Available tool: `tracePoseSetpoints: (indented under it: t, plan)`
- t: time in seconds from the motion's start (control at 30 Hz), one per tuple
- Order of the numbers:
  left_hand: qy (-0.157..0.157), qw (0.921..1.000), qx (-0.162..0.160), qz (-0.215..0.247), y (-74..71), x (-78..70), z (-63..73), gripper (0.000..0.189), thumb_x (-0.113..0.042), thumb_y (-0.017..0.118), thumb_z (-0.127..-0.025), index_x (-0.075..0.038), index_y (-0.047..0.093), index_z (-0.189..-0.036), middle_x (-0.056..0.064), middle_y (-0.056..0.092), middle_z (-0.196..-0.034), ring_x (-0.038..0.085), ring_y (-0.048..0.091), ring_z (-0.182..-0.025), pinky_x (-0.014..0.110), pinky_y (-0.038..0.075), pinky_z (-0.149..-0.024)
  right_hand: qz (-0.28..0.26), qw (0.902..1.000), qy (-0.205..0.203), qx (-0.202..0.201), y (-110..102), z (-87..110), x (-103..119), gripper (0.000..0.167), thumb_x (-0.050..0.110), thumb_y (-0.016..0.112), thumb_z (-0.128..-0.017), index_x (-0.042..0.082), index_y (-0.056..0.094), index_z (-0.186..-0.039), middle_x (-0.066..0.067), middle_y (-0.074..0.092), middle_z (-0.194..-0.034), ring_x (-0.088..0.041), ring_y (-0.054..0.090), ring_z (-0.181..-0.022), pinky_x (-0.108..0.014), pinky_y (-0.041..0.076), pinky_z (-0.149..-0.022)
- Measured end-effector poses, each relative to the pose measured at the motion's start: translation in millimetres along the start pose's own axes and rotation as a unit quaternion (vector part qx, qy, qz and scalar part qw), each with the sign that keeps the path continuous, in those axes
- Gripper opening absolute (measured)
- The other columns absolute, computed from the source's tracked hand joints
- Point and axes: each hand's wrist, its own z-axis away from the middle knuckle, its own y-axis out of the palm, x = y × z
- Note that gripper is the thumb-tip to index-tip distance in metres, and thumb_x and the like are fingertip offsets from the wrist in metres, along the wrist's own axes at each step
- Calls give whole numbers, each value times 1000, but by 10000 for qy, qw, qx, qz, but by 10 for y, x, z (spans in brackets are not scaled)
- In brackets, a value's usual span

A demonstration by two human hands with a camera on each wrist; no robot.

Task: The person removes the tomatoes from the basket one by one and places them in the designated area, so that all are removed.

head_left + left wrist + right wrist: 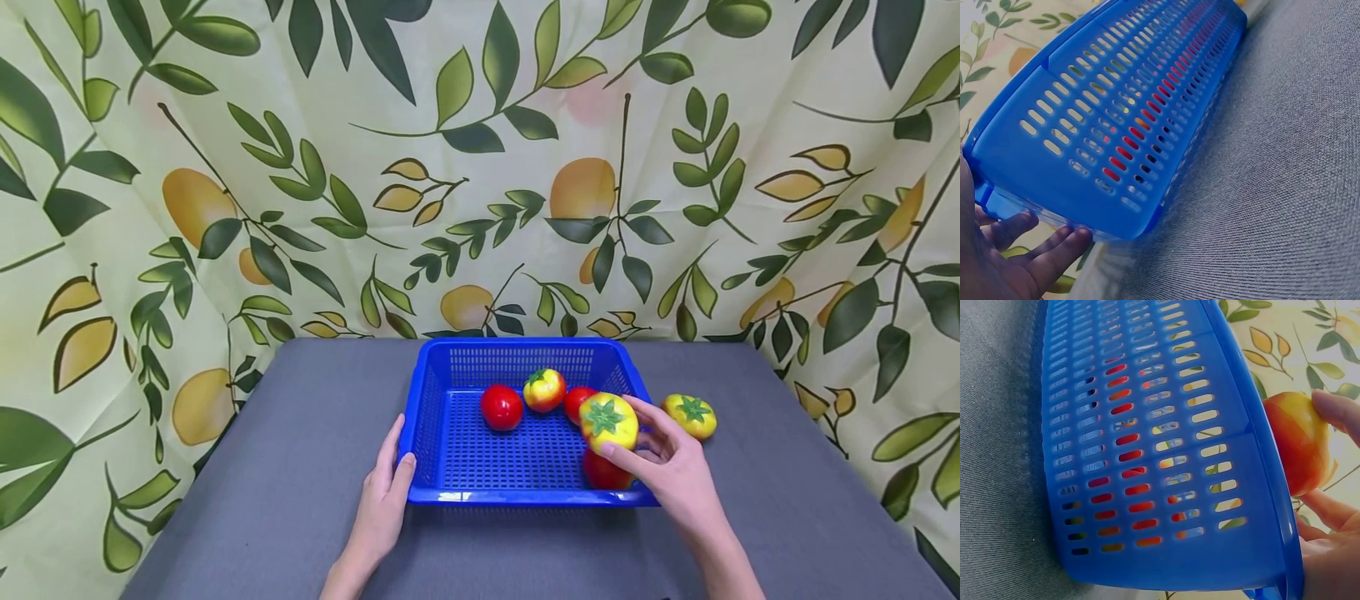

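Note:
A blue plastic basket [480, 497] with slotted walls stands on the grey table. My left hand [380, 492] grips its left front corner, thumb near the rim and fingers along the outer end wall. In the left wrist view, the fingertips [1082, 235] lie by the basket's end. My right hand [671, 462] holds a yellow-and-red tomato [609, 423] with a green star-shaped top, pinched between thumb and fingers over the basket's right side. Beneath it, a red tomato [606, 472] is partly hidden. Further in are red tomatoes [501, 407] [576, 403] and a yellow-red one [545, 390].
Another yellow tomato [690, 416] with a green top lies on the table, just outside the basket's right wall and beyond my right hand. The grey tabletop [300, 467] extends around the basket. A leaf-and-fruit patterned cloth [480, 183] hangs behind and along both sides.

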Motion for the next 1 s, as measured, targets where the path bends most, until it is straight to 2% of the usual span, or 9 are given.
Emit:
tracePoseSetpoints:
  t: [0.27,0.53,0.7,1.0]
  plan:
    - [-61,10000,-17,-33,1,-9,4,55,-21,44,-106,-15,24,-157,12,32,-156,30,34,-139,51,29,-108,-283,9995,-100,4,-33,32,-10,68,22,79,-86,12,47,-145,-14,55,-128,-14,63,-101,-24,53,-82]
    - [-49,10000,-10,-23,9,-5,8,55,-22,44,-106,-14,24,-157,13,31,-156,32,34,-139,53,29,-108,-103,9999,88,-43,-104,32,-10,72,29,76,-88,13,41,-149,-13,50,-134,-8,61,-103,-21,51,-83]
    - [-44,10000,-20,-28,10,0,9,55,-20,44,-106,-17,24,-157,13,32,-156,31,34,-139,52,29,-108,-244,9995,80,-160,-173,50,-20,70,24,76,-89,11,41,-148,-11,49,-134,-5,60,-104,-19,50,-83]
    - [-71,10000,-6,-2,8,-1,8,55,-21,43,-106,-15,24,-157,12,31,-156,32,34,-139,54,29,-108,-567,9970,-68,-515,-334,80,-59,68,19,77,-88,10,44,-146,-6,50,-128,-3,61,-102,-15,50,-80]
